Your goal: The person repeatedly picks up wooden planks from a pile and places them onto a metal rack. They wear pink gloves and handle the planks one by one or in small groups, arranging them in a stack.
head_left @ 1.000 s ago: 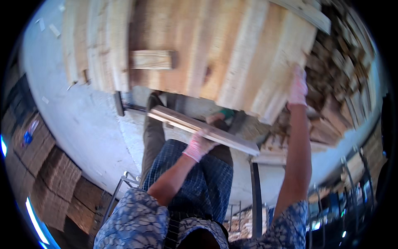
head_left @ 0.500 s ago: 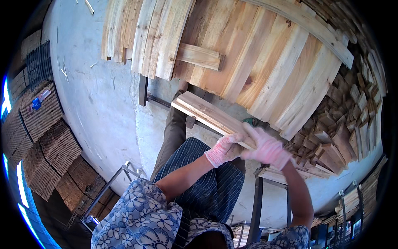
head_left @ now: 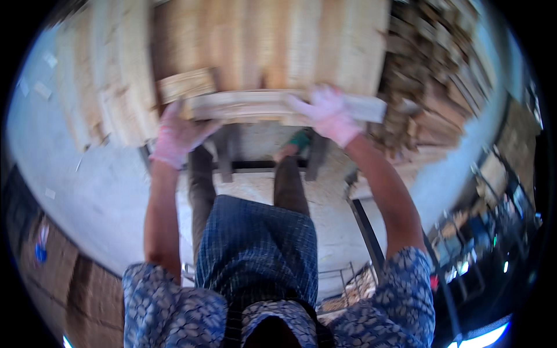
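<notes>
Board (head_left: 249, 106) at near edge of planks (head_left: 272, 46), left hand (head_left: 177, 134) at its left end, right hand (head_left: 331, 114) toward its right, thumbs spread (blurred, can't tell if gripping); uneven pushing might skew it.

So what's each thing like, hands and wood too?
Pale wooden boards, side by side
Long pale wooden plank, across their near edge
Short pale wooden block, lying on the boards
Pink-white gloved left hand, open at the plank's left end
Pink-white gloved right hand, spread over the plank
Brown wood scraps, heaped untidily
</notes>
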Available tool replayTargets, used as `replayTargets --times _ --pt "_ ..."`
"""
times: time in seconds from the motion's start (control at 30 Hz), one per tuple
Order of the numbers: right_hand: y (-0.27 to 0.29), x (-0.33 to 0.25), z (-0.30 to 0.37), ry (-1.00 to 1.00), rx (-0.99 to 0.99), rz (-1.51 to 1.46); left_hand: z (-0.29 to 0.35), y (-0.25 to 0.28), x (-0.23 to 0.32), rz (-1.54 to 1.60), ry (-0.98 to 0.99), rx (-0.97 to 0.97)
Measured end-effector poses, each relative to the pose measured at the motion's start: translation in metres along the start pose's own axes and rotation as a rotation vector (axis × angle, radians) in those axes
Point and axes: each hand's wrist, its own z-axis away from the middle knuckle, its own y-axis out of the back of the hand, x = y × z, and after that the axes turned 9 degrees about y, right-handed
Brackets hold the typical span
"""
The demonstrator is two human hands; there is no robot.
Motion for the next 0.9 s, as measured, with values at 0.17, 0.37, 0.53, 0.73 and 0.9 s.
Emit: replayTargets --times 0.17,0.37,0.53,0.73,0.9 --pt "-0.012 -0.004 0.009 -0.046 0.216 0.019 -0.014 -0.014 -0.005 -0.066 -0.042 0.202" --pt "0.001 -0.011 0.018 -0.241 0.2 -0.111 -0.03 0.04 -0.041 -0.222 -0.192 0.227" --pt "0.003 -0.1 0.102 -0.909 0.569 -0.619 -0.021 0.007 -0.177 -0.683 0.189 0.327" --pt "-0.105 -0.086 0.293 -1.539 0.811 -0.981 -0.114 -0.079 -0.316 -1.607 0.199 0.094" --pt "-0.071 0.05 0.384 -1.826 1.07 -1.069 -0.246 -0.219 -0.416 -2.144 -0.802 0.04"
